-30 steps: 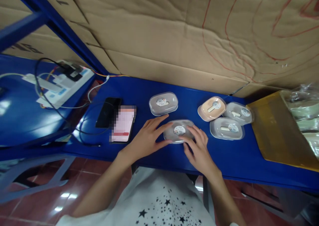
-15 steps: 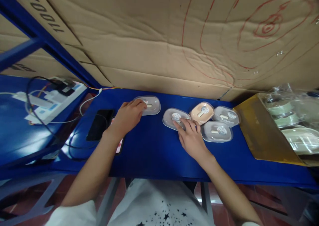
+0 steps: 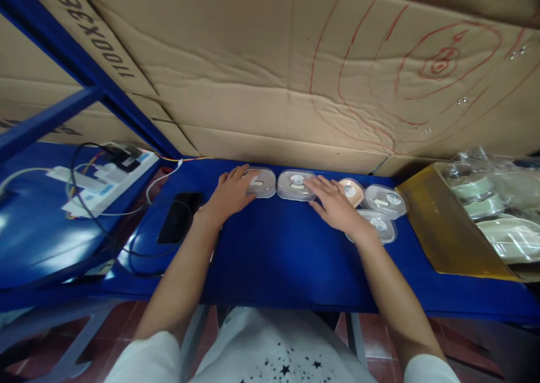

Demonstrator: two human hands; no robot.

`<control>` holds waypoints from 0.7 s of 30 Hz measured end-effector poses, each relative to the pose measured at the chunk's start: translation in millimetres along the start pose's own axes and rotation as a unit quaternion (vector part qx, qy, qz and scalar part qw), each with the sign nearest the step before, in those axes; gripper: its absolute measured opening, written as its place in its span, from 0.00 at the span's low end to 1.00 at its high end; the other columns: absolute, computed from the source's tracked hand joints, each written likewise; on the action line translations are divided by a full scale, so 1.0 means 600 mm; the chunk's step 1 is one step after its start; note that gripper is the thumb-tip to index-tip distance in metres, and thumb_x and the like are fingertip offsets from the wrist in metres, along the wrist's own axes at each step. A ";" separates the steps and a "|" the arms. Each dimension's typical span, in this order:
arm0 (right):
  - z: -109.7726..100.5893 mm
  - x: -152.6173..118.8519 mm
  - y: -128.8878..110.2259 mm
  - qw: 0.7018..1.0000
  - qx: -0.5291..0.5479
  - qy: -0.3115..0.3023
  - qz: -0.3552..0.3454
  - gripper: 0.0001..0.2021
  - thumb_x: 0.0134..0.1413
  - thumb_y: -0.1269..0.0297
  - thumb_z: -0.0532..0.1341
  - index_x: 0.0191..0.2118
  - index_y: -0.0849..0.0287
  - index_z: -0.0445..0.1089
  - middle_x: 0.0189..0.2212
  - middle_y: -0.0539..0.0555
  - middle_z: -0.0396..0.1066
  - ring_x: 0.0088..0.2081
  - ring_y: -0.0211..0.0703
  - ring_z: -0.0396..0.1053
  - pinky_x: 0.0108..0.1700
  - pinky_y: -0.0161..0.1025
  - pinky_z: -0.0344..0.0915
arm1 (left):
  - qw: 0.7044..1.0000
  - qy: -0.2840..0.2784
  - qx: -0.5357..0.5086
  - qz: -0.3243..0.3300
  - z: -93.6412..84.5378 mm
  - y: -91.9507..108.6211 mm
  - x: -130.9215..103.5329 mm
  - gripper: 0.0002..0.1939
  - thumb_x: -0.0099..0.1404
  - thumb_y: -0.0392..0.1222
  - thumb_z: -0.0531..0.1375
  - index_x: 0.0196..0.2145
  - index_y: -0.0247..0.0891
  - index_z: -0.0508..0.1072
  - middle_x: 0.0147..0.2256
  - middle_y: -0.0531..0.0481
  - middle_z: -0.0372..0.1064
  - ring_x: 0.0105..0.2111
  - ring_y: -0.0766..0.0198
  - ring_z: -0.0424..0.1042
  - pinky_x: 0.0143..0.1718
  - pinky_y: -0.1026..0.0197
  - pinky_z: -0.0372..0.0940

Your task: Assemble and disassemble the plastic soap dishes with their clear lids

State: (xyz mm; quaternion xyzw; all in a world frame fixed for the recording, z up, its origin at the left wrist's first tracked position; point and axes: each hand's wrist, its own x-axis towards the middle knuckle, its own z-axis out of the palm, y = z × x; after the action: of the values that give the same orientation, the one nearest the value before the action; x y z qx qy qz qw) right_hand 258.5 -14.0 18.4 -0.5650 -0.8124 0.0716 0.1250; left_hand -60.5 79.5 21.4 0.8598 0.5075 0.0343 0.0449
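Two clear-lidded grey containers lie side by side at the back of the blue table. My left hand [image 3: 233, 193] rests with fingers spread on the left edge of the left container [image 3: 265, 184]. My right hand [image 3: 336, 203] lies open, its fingertips on the right end of the other container [image 3: 291, 187]. Under and beyond the right hand sits a peach container [image 3: 355, 192], partly covered. Two more grey ones, an upper [image 3: 390, 198] and a lower [image 3: 385, 229], stand to its right. The lids carry round labels.
An open cardboard box [image 3: 426, 220] with wrapped dishes stands on the right. A black phone [image 3: 179, 217], another device half hidden by the left forearm, cables and a power strip [image 3: 113, 183] lie left. Cardboard [image 3: 236, 79] walls the back.
My right hand and the container under its fingers have moved back and left, up beside the left container. My left hand stays at its container. The camera view has shifted slightly.
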 end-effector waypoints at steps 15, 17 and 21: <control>-0.060 -0.058 0.112 0.992 -0.051 -0.079 0.089 0.35 0.53 0.64 0.71 0.68 0.41 0.71 0.68 0.58 0.68 0.69 0.70 0.63 0.69 0.69 0.60 | 0.997 -0.027 -0.068 -0.008 -0.010 -0.017 0.034 0.30 0.67 0.50 0.70 0.64 0.46 0.73 0.63 0.40 0.72 0.63 0.38 0.71 0.63 0.40 0.65; -0.065 -0.049 0.111 0.995 -0.037 -0.074 0.063 0.33 0.54 0.62 0.72 0.66 0.44 0.73 0.68 0.58 0.68 0.71 0.70 0.61 0.70 0.68 0.58 | 0.996 -0.037 -0.079 -0.004 -0.019 -0.027 0.047 0.24 0.70 0.52 0.67 0.61 0.46 0.76 0.58 0.44 0.77 0.58 0.43 0.76 0.60 0.47 0.68; -0.074 -0.047 0.133 0.996 0.050 -0.076 0.026 0.27 0.65 0.51 0.66 0.67 0.47 0.72 0.65 0.57 0.73 0.65 0.59 0.71 0.66 0.55 0.68 | 0.996 -0.019 -0.086 -0.005 -0.019 -0.033 0.059 0.22 0.73 0.49 0.63 0.62 0.43 0.74 0.59 0.43 0.77 0.58 0.46 0.76 0.60 0.49 0.68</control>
State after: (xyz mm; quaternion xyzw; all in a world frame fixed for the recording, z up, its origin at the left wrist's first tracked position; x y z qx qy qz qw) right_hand 352.4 -13.7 37.0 -0.5719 -0.8001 0.1577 0.0891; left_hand -62.1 120.4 30.8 0.8508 0.5057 0.0617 0.1287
